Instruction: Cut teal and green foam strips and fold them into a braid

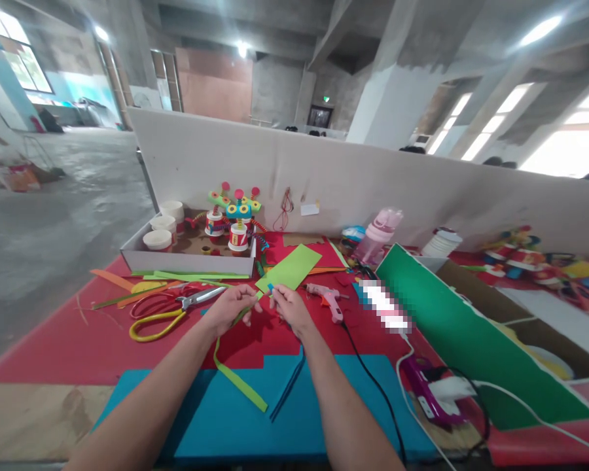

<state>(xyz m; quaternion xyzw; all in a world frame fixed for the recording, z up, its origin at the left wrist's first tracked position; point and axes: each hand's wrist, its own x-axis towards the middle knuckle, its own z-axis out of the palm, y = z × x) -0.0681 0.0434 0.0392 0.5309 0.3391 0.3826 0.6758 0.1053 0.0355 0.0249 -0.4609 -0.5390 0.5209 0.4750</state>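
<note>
My left hand (232, 309) is closed, pinching a narrow light-green paper strip (240, 384) whose long tail hangs down over the blue sheet. Opposite it, my right hand (291, 310) grips a thin blue paper strip (287, 383); a small blue end shows above the fingers. The fingertips of both hands are close together, and whether the two strips touch cannot be made out. Just behind them lies a light-green paper rectangle (297, 265). A pink glue gun (332, 303) rests to the right of my right hand. Large scissors with red and yellow handles (158, 326) lie left of my left hand.
Blue card (235, 418) lies along the front of the red table cover (69, 340). At back left, a box (191, 263) holds white cups and paper-cup figures (238, 229). On the right are a pink bottle (379, 232), a green panel (461, 340) and a purple power strip (429, 392) with cables.
</note>
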